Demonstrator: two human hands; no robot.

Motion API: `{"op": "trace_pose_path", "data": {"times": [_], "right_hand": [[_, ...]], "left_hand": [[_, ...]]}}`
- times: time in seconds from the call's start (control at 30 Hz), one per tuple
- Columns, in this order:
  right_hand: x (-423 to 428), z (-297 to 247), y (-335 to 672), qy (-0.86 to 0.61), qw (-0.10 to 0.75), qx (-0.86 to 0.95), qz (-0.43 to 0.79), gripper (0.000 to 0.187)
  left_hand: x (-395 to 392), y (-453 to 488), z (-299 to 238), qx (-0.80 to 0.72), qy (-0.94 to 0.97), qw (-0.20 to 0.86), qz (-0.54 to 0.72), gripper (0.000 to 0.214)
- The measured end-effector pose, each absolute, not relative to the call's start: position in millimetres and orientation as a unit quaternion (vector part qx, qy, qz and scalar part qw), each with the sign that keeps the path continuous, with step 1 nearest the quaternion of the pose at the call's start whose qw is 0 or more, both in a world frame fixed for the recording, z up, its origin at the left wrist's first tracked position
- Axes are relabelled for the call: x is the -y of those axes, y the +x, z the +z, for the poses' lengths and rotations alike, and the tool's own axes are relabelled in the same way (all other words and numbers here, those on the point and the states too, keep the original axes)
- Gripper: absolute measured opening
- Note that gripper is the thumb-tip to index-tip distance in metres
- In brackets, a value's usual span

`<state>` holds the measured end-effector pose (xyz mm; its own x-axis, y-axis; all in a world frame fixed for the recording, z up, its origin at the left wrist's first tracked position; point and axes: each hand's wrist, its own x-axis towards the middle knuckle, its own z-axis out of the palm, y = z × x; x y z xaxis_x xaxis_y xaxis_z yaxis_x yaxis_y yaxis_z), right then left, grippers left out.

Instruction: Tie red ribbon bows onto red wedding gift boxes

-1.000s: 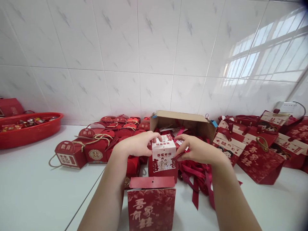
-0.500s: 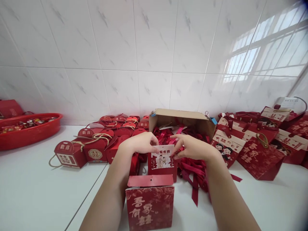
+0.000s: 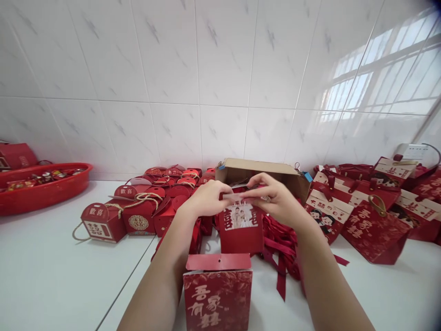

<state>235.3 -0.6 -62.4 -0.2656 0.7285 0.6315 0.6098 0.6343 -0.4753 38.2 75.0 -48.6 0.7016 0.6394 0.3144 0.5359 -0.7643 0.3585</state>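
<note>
A red paper gift box (image 3: 241,238) printed with a couple and white lettering stands upright on the counter between my hands. Its pale top edge is pinched by my left hand (image 3: 209,198) at the left side. My right hand (image 3: 274,196) grips the same edge from the right, its thumb and fingers closed over the top and hiding part of the lettering. Nearer to me, between my forearms, is a second red gift box (image 3: 217,299), its top flap punched with a small hole. Dark red ribbons (image 3: 282,248) lie heaped beside the printed box, partly behind my right hand.
Behind my hands an open cardboard carton (image 3: 265,166) lies against the tiled wall. Several red boxes with rope handles (image 3: 138,218) crowd the left, near a red basin (image 3: 44,193) of wrapped sweets. Finished-looking gift bags with handles (image 3: 375,230) stand at the right.
Both hands have closed in toward each other along the printed box's top, whose upper edge now tilts and is more covered. The view has shifted slightly.
</note>
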Motion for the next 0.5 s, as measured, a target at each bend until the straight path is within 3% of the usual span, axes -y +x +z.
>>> {"op": "trace_pose_path", "data": {"times": [0.13, 0.27, 0.4, 0.5], "right_hand": [[30.2, -47.5, 229.8, -0.381, 0.601, 0.699, -0.067, 0.025], [62.4, -38.7, 222.2, -0.332, 0.705, 0.617, -0.104, 0.031], [71.0, -38.6, 223.4, -0.263, 0.703, 0.658, -0.06, 0.037], [65.4, -41.1, 220.8, -0.245, 0.655, 0.714, -0.028, 0.041]], "left_hand": [[-68.0, 31.9, -39.2, -0.309, 0.811, 0.235, 0.437, 0.025], [-65.2, 32.4, -36.4, -0.241, 0.622, 0.392, 0.634, 0.025], [-62.4, 32.5, -35.4, -0.157, 0.535, 0.498, 0.665, 0.021], [-51.8, 29.6, -31.9, -0.158, 0.588, 0.484, 0.629, 0.016]]}}
